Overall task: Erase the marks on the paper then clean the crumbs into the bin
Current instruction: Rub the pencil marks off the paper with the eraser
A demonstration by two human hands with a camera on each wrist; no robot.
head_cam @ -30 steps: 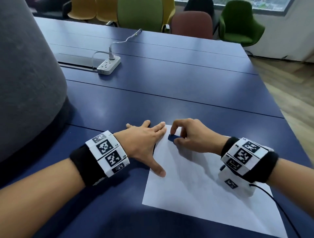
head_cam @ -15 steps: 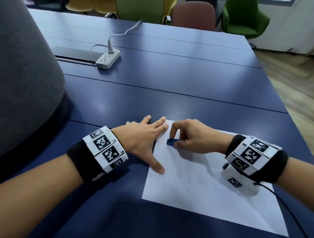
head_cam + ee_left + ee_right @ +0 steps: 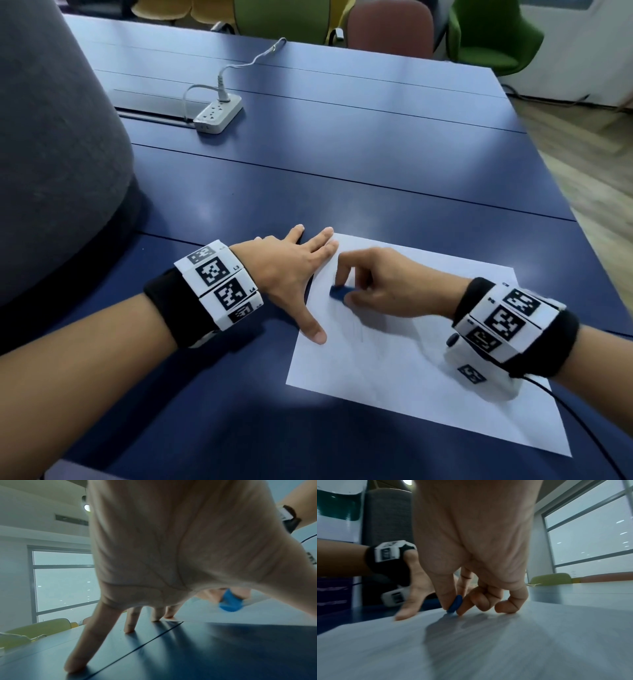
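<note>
A white sheet of paper [image 3: 411,370] lies on the dark blue table [image 3: 342,164], with faint pencil marks near its left side. My right hand [image 3: 346,291] pinches a small blue eraser [image 3: 339,293] between thumb and fingers and presses it on the paper's upper left part. The eraser [image 3: 455,605] touches the paper [image 3: 488,649] in the right wrist view, and the eraser [image 3: 230,603] shows blurred in the left wrist view. My left hand [image 3: 308,274] lies flat with spread fingers, its thumb and fingertips pressing the paper's left edge. No bin is in view.
A white power strip [image 3: 219,114] with its cable sits at the back left of the table. A large grey upholstered form [image 3: 51,154] rises on the left. Green, red and yellow chairs [image 3: 493,37] stand behind the table. Wooden floor lies to the right.
My right hand has slid the eraser toward me across the paper, away from the sheet's top corner. The left hand stays pressed on the paper's left edge.
</note>
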